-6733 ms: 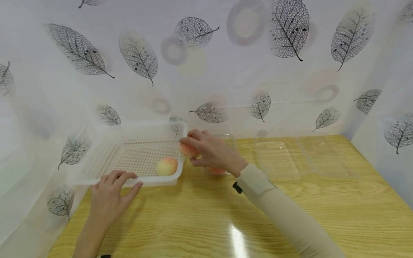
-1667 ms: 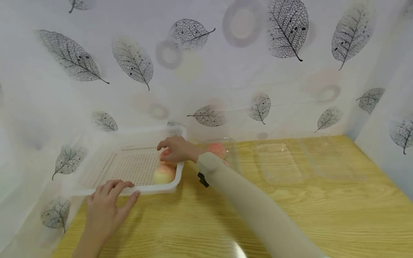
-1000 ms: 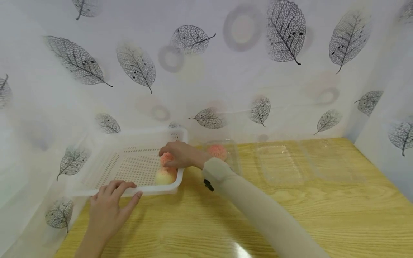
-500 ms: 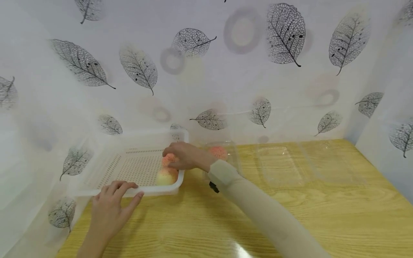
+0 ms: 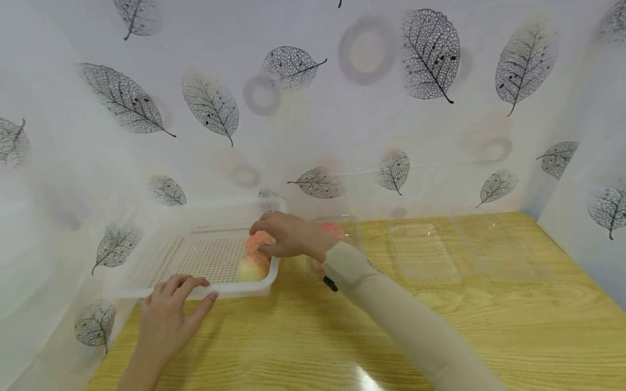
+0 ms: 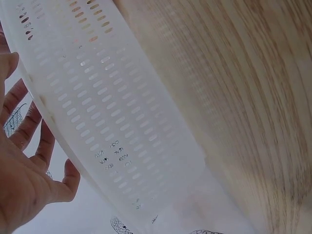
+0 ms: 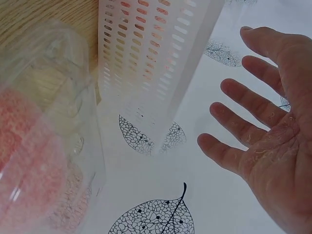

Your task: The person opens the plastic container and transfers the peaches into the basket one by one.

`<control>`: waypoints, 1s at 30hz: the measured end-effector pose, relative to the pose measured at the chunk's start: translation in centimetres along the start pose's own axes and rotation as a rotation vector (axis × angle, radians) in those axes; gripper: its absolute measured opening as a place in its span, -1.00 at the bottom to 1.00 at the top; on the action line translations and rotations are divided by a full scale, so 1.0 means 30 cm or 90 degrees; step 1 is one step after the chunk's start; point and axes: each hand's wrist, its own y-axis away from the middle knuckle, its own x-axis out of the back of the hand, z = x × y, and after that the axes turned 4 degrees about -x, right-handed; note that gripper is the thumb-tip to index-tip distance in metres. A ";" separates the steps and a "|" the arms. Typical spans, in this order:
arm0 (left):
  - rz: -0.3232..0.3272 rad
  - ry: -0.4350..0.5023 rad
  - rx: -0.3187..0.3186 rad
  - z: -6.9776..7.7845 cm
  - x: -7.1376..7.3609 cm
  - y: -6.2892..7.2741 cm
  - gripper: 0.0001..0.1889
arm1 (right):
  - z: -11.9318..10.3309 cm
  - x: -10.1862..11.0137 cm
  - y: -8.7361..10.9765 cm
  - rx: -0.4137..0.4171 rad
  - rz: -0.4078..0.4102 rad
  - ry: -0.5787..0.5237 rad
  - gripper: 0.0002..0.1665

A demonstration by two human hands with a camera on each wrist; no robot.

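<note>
My left hand [image 5: 168, 312] lies at the near rim of a white perforated basket [image 5: 205, 290], its fingers over the edge and thumb in front. In the left wrist view the fingers [image 6: 27, 129] lie loosely along the rim. Inside the basket's right end sit two peaches: a yellow-red peach [image 5: 253, 268] in front and a redder peach [image 5: 256, 240] behind. My right hand [image 5: 290, 234] hovers over the right rim, overlapping the redder peach. The right wrist view shows the fingers [image 7: 239, 124] of this hand spread and loose, with nothing between them.
Just right of the basket is a clear plastic tray [image 5: 356, 239] holding a pink-red peach [image 5: 333, 230]. Two more clear trays, a middle tray [image 5: 425, 252] and a right tray [image 5: 499, 244], stand on the wooden table [image 5: 303, 331]. A leaf-print curtain [image 5: 352, 130] hangs behind.
The redder peach, earlier in my right hand beside the basket, now rests inside it. My right hand has loosened and drawn rightward off the peach. My left hand stays at the rim.
</note>
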 end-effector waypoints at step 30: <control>-0.001 -0.008 0.004 0.005 0.005 0.000 -0.74 | 0.084 0.035 0.151 -0.045 0.073 0.059 -0.54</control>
